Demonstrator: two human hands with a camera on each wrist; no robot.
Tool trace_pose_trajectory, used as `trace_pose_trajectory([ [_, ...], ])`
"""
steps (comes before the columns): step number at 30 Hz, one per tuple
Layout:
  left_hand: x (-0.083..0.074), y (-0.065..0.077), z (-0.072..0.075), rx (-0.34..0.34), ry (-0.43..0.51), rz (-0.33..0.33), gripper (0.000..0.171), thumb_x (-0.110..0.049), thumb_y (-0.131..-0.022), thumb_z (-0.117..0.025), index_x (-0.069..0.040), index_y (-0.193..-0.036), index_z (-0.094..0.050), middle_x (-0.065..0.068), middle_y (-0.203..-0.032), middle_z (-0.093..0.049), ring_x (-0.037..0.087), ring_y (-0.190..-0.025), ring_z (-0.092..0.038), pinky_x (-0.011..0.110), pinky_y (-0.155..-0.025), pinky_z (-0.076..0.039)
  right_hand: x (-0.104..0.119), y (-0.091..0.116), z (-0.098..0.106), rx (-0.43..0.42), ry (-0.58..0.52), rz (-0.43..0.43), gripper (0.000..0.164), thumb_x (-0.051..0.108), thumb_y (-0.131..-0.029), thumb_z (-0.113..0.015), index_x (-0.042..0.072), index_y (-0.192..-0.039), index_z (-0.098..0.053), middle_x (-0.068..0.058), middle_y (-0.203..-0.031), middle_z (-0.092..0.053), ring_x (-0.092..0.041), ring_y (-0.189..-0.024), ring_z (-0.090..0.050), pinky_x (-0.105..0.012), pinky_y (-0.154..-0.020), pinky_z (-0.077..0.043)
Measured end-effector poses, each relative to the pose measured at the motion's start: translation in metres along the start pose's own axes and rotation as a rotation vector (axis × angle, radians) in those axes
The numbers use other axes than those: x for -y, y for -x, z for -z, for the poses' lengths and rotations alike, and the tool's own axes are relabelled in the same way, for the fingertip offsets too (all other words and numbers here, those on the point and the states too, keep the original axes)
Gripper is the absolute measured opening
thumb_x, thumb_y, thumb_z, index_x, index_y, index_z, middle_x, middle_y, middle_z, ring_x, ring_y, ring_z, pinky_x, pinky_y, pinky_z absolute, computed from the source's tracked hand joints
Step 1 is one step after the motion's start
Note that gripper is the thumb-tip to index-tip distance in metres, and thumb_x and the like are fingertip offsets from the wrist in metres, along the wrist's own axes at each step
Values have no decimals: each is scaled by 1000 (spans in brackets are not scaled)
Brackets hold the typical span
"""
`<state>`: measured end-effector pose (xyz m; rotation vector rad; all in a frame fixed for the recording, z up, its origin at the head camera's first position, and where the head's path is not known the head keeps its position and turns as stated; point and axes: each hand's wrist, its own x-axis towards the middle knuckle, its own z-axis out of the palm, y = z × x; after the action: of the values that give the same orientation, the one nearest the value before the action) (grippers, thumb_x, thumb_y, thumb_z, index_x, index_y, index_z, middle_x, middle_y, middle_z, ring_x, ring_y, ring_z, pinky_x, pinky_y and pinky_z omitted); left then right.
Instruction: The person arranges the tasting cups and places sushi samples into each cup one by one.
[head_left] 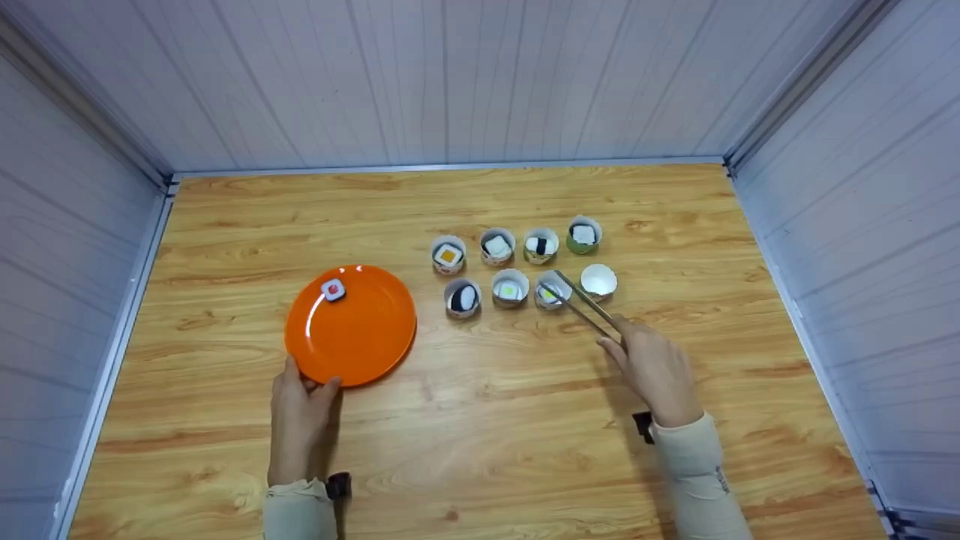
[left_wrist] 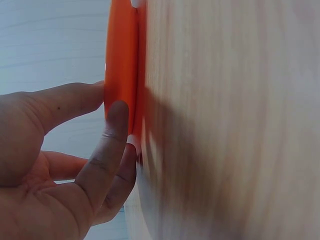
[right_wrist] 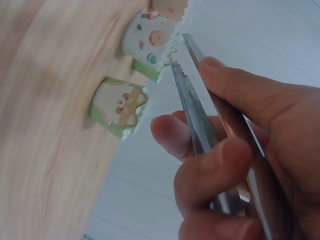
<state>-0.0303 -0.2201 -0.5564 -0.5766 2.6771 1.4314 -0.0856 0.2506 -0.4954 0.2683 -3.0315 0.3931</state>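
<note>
My left hand [head_left: 298, 412] grips the near rim of a round orange plate [head_left: 360, 345] with thumb and fingers. A small sushi-like piece [head_left: 333, 290] with a red centre sits on the plate's upper left. Metal tweezers [head_left: 589, 300] with toothed tips are held in my right hand [head_left: 660, 371], thumb on one arm and fingers curled round the other. Their tips stand apart at a paper cup [head_left: 553, 302], which holds a white piece [head_left: 548, 292] with a yellow-green centre. Whether the tips touch this piece I cannot tell.
Several more paper cups stand in two rows. Sushi-like pieces lie in most, including one with an orange centre [head_left: 448, 256] and a black-banded one [head_left: 541, 246]. The rightmost front cup [head_left: 598, 282] shows its bare white inside. Pale panel walls [head_left: 450, 82] enclose the wooden table [head_left: 465, 450].
</note>
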Motion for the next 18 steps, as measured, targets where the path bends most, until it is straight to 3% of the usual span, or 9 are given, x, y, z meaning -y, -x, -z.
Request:
trace_pose_trajectory([
  [4, 0, 0, 0, 3, 11, 8, 46, -8, -95, -66, 5, -133, -42, 19, -120, -46, 30, -105, -46, 42, -90, -40, 10, -8, -1, 22, -22, 1, 33, 37, -96, -67, 11, -116, -69, 2, -68, -51, -20, -56, -48, -39, -46, -39],
  [9, 0, -1, 1, 6, 25, -6, 48, -6, -95, -67, 6, -134, -42, 21, -125, -49, 30, -108, -47, 45, -96, -41, 27, -23, -5, -1, -16, 73, 33, 41, -96, -66, 12, -112, -68, 1, -70, -54, -20, -54, -50, -39, -46, -41],
  [14, 1, -1, 1, 13, 34, -4, 48, -5, -95, -67, 7, -134, -42, 22, -126, -48, 31, -111, -48, 47, -99, -41, 52, -42, -13, -50, -12, 179, 42, 43, -96, -65, 10, -122, -68, -7, -89, -67, -24, -62, -60, -42, -50, -48],
  [18, -1, -1, 1, 24, 31, 34, 52, -7, -96, -66, 6, -138, -39, 24, -132, -43, 32, -116, -45, 50, -104, -39, 79, -62, -20, -39, -55, 241, 47, 42, -96, -66, 10, -130, -65, -5, -87, -65, -22, -60, -56, -38, -48, -46],
])
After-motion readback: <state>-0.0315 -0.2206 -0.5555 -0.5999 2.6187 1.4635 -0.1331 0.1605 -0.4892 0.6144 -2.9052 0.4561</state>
